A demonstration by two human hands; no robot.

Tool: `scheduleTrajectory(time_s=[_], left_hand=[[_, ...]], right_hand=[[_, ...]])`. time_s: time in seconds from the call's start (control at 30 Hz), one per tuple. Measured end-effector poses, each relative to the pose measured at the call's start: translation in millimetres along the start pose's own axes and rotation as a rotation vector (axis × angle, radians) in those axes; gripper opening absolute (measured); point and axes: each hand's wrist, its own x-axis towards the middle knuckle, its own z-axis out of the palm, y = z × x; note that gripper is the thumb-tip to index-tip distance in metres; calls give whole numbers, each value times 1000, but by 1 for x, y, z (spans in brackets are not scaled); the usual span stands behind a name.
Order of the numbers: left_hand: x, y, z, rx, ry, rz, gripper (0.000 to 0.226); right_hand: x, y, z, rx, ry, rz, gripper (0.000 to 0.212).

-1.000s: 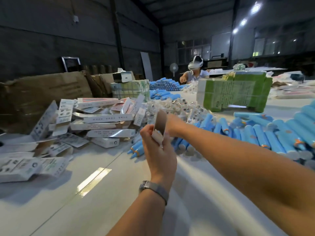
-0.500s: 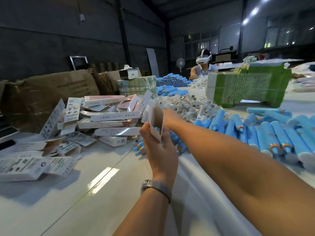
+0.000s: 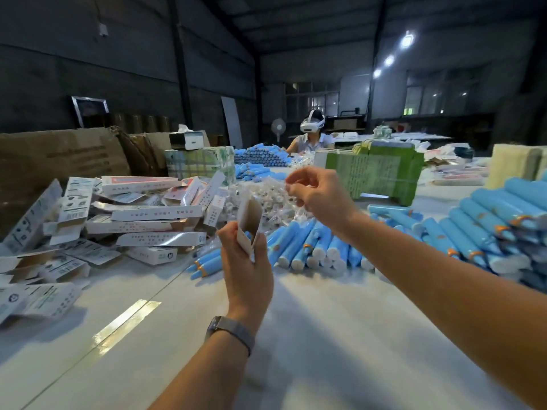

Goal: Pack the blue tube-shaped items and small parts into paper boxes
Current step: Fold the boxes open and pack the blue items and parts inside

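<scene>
While over the table (image 3: 325, 335) (white): left hand (image 3: 247, 270) around box (image 3: 248, 223).

Dark warehouse walls (image 3: 133, 69), steel columns (image 3: 179, 54), ceiling lamps (image 3: 407, 40), far windows (image 3: 312, 99), standing fan (image 3: 278, 126), white table (image 3: 340, 335).

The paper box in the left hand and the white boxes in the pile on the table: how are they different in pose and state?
The paper box stands nearly upright in the left hand, in the air; the piled boxes lie flat or tilted on the table. The held box has its top flap open, with something blue showing inside; several piled boxes look closed, others have loose flaps. Both are slim white cartons.
</scene>
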Motion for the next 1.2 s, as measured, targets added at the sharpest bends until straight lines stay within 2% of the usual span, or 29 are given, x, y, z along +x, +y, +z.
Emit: scheduleTrajectory(time_s=[0.13, 0.3, 0.47, 0.57, 0.7, 0.77, 0.87, 0.93, 1.07, 1.13, 1.2], left_hand=[[-12, 12, 7, 36, -69, 35, 47], [-17, 20, 10, 48, -76, 36, 49], [-23, 27, 15, 40, -105, 90, 52], [-26, 29, 20, 69, -114, 96, 54], [-32, 31, 21, 41, -138, 53, 40], [-34, 34, 19, 91, -164, 107, 48], [-39, 43, 21, 122, -220, 195, 49], [-42, 45, 23, 137, -239, 206, 51], [-46, 49, 25, 104, -282, 176, 49], [-48, 51, 25, 73, -286, 166, 39], [-50, 53, 27, 63, -303, 145, 39]], right_hand=[[-39, -25, -39, 185, 50, -23, 17], [-56, -41, -50, 217, 47, 21, 11], [-78, -50, -62, 262, -13, -68, 15], [-85, -58, -70, 159, -81, -100, 18], [-87, -63, -78, 42, -128, -116, 19], [-88, -63, -78, -64, -137, -144, 15], [-90, -56, -72, -368, -64, -261, 12], [-91, -52, -66, -468, 42, -371, 14], [-92, -44, -65, -433, 225, -501, 28], [-93, -38, -65, -383, 262, -555, 36], [-97, -33, -64, -373, 264, -615, 36]])
